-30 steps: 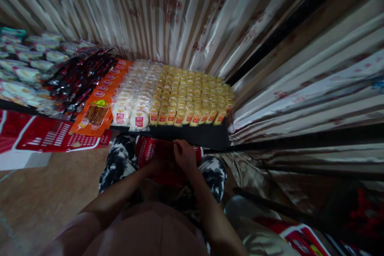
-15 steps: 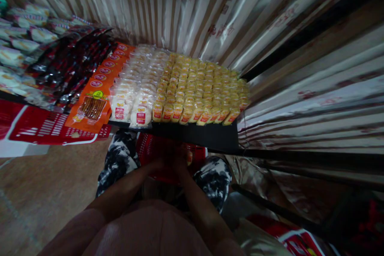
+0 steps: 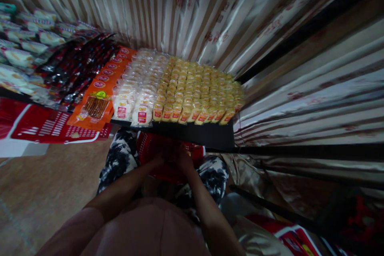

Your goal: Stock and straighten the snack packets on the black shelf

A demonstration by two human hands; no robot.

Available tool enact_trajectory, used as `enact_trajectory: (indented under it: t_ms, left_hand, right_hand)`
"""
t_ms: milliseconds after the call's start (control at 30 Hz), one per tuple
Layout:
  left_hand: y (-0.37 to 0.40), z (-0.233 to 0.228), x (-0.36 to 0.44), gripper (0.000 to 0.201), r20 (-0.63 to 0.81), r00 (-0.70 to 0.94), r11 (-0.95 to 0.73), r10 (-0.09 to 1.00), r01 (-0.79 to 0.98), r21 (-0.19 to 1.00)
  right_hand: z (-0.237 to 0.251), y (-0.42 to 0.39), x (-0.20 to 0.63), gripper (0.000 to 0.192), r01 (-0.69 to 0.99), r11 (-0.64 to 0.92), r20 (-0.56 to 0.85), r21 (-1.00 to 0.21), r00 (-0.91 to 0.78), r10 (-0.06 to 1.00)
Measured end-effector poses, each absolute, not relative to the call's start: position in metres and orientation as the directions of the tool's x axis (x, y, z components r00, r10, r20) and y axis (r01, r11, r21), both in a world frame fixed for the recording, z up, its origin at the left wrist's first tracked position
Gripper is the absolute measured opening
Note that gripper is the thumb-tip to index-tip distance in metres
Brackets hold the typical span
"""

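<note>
Both hands reach down into a red plastic basket (image 3: 146,144) between my knees, below the front edge of the shelf. My left hand (image 3: 160,159) is in deep shadow at the basket's middle, its fingers hidden. Close beside it, my right hand (image 3: 183,159) is just as dark, and I cannot make out its fingers or what it holds. A small yellowish packet shows faintly by the right hand. Just above, yellow-wrapped snack packets (image 3: 195,92) stand in tight rows on the black shelf (image 3: 204,135), next to clear-wrapped white rice crackers (image 3: 142,113).
Further left on the shelf lie an orange snack bag (image 3: 96,106), dark red packets (image 3: 81,68) and white packets (image 3: 51,38). Another red basket (image 3: 45,126) sits below them. A pleated curtain (image 3: 192,12) hangs behind, and a black bar (image 3: 300,34) crosses at right.
The view has shifted slightly. My right hand has drawn a little over the yellowish packet, which shows less now. Both hands stay inside the basket.
</note>
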State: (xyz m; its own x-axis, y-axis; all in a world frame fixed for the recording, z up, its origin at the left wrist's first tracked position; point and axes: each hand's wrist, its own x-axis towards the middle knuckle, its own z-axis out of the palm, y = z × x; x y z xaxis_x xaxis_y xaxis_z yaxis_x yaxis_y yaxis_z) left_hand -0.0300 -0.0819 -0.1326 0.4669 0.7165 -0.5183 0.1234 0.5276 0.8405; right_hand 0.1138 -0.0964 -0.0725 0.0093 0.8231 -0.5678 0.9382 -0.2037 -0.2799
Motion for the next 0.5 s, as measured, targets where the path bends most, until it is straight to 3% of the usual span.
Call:
enact_trajectory:
  t_ms: [233,367,500]
  left_hand:
    - [-0.09,-0.118,-0.028,0.032,-0.478,0.43,0.474,0.766,0.125,0.872]
    - [-0.094,-0.094,-0.03,0.036,-0.469,0.39,0.518,0.792,-0.025,0.855]
    - [-0.096,-0.071,-0.035,0.034,-0.473,0.374,0.534,0.798,-0.076,0.842]
  right_hand:
    - [-0.035,-0.104,0.141,0.035,0.786,-0.267,-0.461,-0.557,-0.025,0.887]
    - [-0.024,-0.109,0.149,0.025,0.468,-0.389,-0.432,-0.793,0.017,0.902]
    - [-0.016,-0.112,0.149,0.035,0.178,-0.449,-0.438,-0.876,0.102,0.893]
